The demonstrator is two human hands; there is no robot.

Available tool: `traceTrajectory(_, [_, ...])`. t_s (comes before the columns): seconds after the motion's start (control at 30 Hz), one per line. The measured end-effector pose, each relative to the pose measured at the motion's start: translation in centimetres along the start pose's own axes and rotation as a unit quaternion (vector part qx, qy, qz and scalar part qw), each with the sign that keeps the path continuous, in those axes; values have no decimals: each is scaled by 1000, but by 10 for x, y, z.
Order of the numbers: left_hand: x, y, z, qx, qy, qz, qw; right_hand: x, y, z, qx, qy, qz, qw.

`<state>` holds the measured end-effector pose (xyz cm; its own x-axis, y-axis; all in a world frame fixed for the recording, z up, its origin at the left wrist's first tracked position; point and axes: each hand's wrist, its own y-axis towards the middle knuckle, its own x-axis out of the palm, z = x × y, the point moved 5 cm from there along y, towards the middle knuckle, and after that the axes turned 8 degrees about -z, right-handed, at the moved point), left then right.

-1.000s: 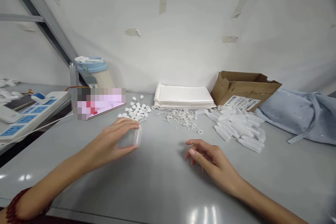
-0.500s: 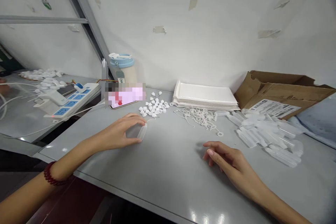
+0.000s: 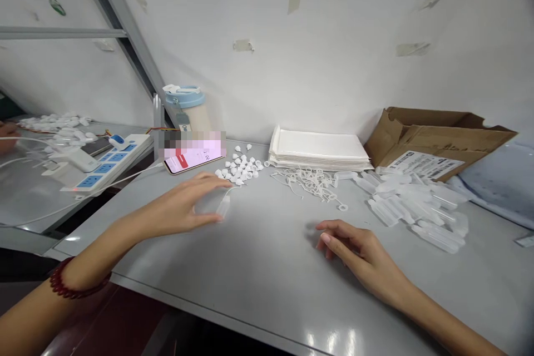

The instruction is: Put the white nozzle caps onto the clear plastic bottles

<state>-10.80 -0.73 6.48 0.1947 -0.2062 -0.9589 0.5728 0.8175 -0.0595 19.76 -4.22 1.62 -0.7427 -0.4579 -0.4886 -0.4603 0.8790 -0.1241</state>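
My left hand (image 3: 179, 206) is open over the table, thumb and fingers spread apart. Just off its fingertips lies a small translucent plastic tube (image 3: 224, 208), with a thin pale strap running from its upper end toward the white caps. My right hand (image 3: 354, 250) hovers low over the middle right of the table, fingers loosely curled with a gap at the thumb, and nothing shows in it. A heap of small white cone-shaped caps (image 3: 242, 168) sits beyond my left hand. Ahead of my right hand is a tangle of ringed straps (image 3: 315, 182).
Translucent tubes (image 3: 411, 203) are piled at right before an open cardboard box (image 3: 442, 142). A stack of white trays (image 3: 319, 147) lies against the wall. A phone (image 3: 194, 157), a blue-lidded cup (image 3: 192, 111) and a power strip (image 3: 110, 161) with cables stand at left. Another person's hand (image 3: 6, 136) shows at far left.
My left hand's fingers have spread and drawn back slightly from the tube, which stays on the table. My right hand keeps nearly the same pose. The camera has turned slightly right.
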Motion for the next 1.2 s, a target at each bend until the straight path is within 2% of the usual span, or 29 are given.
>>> traceTrajectory(0.1, [-21, 7, 11, -1, -7, 74, 997, -10, 1, 0, -15, -24, 23, 999])
traceTrajectory(0.23, [-32, 41, 39, 30, -8, 146, 989, -43, 2, 6, -23, -98, 131, 986])
traceTrajectory(0.27, [-30, 53, 47, 43, -5, 142, 989, -53, 2, 9, -25, -120, 167, 978])
traceTrajectory(0.37, [-11, 93, 70, 90, 14, 71, 993, -80, 1, 19, -42, -211, 260, 941])
traceTrajectory(0.43, [3, 112, 78, 113, 39, 40, 992, -92, 2, 26, -43, -289, 285, 913])
traceTrajectory(0.5, [15, 124, 78, 111, 77, 30, 990, -99, 1, 31, -33, -361, 295, 884])
traceTrajectory(0.6, [27, 127, 66, 84, 110, 39, 990, -102, 0, 34, -18, -431, 299, 851])
traceTrajectory(0.73, [36, 120, 51, 56, 137, 37, 988, -93, 2, 33, -23, -484, 269, 832])
traceTrajectory(0.97, [45, 117, 54, 69, 127, 22, 989, -79, 7, 33, -19, -538, 243, 807])
traceTrajectory(1.2, [45, 109, 56, 73, 111, 25, 991, -80, 10, 32, -1, -556, 238, 797])
